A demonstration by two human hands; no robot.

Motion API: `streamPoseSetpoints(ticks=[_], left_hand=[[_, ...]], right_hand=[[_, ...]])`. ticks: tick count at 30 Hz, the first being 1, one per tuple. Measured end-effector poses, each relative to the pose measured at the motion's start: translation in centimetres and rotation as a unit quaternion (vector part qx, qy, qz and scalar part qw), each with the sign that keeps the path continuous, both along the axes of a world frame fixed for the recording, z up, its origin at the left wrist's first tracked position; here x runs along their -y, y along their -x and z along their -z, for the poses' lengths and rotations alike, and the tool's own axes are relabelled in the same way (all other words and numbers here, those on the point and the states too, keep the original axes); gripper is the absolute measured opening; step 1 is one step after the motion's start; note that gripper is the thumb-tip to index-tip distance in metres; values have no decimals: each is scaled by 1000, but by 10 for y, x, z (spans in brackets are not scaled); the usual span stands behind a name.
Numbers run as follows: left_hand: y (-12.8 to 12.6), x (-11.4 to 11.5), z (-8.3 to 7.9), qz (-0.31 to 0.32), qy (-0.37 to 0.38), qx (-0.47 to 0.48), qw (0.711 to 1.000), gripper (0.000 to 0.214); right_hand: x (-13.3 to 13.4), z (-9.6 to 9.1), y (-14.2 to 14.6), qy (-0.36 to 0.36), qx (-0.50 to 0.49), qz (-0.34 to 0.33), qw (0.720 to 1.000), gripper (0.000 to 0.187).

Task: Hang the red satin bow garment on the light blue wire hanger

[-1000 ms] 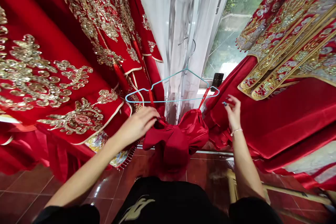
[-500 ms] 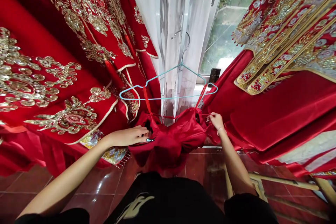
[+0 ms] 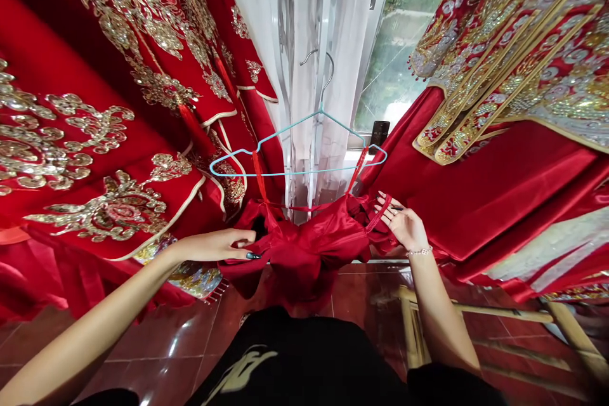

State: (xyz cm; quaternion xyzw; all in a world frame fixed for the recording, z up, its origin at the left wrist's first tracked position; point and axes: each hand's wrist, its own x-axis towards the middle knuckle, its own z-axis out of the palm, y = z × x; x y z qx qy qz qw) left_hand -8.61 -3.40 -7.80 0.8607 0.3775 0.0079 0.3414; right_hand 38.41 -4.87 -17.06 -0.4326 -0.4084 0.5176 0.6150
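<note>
A plain red satin garment [image 3: 309,244] hangs by two thin red straps from a light blue wire hanger [image 3: 304,152] in front of a white curtain. My left hand [image 3: 221,244] grips the garment's left edge, thumb on top with a dark painted nail. My right hand [image 3: 402,223] is at the garment's right edge, palm turned up, fingers curled round a thin red strap [image 3: 375,216]. A thin bracelet sits on that wrist.
Red robes with heavy gold embroidery [image 3: 109,139] hang at the left, and more embroidered red cloth [image 3: 504,95] at the right. A window [image 3: 399,51] and a small dark device [image 3: 379,133] lie behind. Below are a glossy red tiled floor [image 3: 190,336] and a wooden frame [image 3: 476,314].
My right hand came down from near the hanger's right end to the garment's right edge and took the thin strap. My left hand slid lower along the left edge. The view drifted right.
</note>
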Motion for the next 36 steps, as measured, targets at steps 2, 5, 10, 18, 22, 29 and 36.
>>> streamPoseSetpoints(ticks=[2,5,10,18,22,29,36], left_hand=[[4,-1,-10,-28,12,9,999,37],[14,-3,-22,-57,0,7,998,26],[32,-1,-15,-64,-21,-45,997,20],[41,9,-14,-54,-133,59,988,43],[39,15,-23,-66,-96,120,986,54],[33,19,-17,-82,-145,70,984,39],[24,15,5,-196,-350,73,913,19]], right_hand=[[0,-2,3,-65,16,39,997,38],[-10,-7,7,-141,39,121,982,45],[-34,-18,9,-219,69,223,948,59],[-70,-45,3,-260,99,259,925,56],[-89,-58,-11,-258,89,211,939,57],[-117,-87,-39,-235,155,57,958,49],[-150,-93,-46,-250,181,78,948,51]])
